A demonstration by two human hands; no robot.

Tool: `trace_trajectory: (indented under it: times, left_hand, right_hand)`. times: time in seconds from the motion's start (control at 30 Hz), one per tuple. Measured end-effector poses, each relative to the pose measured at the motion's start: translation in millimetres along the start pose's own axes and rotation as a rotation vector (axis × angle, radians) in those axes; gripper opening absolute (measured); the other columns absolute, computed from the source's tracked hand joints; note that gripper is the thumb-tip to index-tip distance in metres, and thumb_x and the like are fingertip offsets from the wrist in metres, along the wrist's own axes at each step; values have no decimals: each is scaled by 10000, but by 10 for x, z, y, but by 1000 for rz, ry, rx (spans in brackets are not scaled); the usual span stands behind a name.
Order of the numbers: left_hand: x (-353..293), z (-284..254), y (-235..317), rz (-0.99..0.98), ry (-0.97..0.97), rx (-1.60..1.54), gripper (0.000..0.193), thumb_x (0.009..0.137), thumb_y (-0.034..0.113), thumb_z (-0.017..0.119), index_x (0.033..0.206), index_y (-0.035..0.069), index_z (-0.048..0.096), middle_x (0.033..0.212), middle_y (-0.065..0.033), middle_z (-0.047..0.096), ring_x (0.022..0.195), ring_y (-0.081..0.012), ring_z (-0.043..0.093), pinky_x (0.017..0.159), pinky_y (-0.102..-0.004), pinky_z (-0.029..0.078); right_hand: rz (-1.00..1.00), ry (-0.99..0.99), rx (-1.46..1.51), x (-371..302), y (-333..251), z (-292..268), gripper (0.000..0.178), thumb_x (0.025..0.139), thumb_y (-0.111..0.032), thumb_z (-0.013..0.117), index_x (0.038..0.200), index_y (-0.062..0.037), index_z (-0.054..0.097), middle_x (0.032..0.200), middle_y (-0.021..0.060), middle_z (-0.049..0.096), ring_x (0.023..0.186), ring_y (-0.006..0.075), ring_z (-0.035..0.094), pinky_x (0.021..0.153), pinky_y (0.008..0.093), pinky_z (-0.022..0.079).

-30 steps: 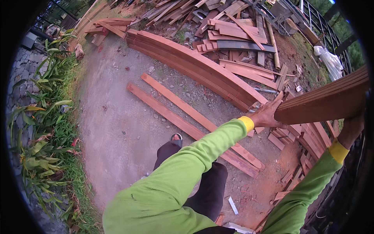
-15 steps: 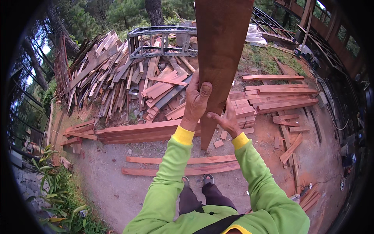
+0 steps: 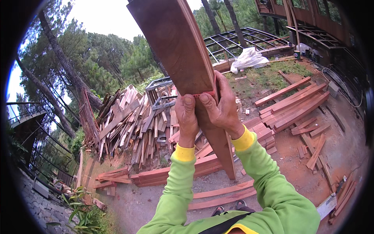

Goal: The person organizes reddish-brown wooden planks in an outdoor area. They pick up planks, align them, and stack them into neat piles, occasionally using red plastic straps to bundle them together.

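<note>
Left hand [image 3: 187, 120] and right hand [image 3: 226, 110] close a firm grip around the tilted brown timber [image 3: 177, 50]; left of it, a lumber pile [image 3: 126, 123].

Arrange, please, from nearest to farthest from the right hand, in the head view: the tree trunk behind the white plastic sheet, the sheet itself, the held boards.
1. Held boards: touching the right hand.
2. White plastic sheet: ahead, well past the hand.
3. Tree trunk: farther back, behind the sheet.
</note>
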State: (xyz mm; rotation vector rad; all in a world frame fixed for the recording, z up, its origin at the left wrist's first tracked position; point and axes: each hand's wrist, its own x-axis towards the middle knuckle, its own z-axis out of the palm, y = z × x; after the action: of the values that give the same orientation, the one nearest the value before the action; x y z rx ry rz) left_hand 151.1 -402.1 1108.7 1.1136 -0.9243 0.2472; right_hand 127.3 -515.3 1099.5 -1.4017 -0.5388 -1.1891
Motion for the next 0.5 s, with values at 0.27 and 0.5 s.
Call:
trace_trajectory:
  times: [0.27,0.5]
  left_hand:
    - [-39,-121,186,26,-4,7,698,900,551,583,1266,-33,477,1191,-100,594,1068,-166,569,943,-302,436]
    - [-59,-417,300,63,36,23,706,874,550,624,1223,-53,506,1158,-102,610,1034,-168,580,916,-298,443]
  right_hand:
    - [-73,35,101,-1,-285,125,613,819,-332,738,1177,99,491,980,225,628,906,306,650,792,370,496]
    - [-58,27,46,-20,-302,391,652,801,-364,753,1163,111,491,944,233,634,878,301,655,767,373,501]
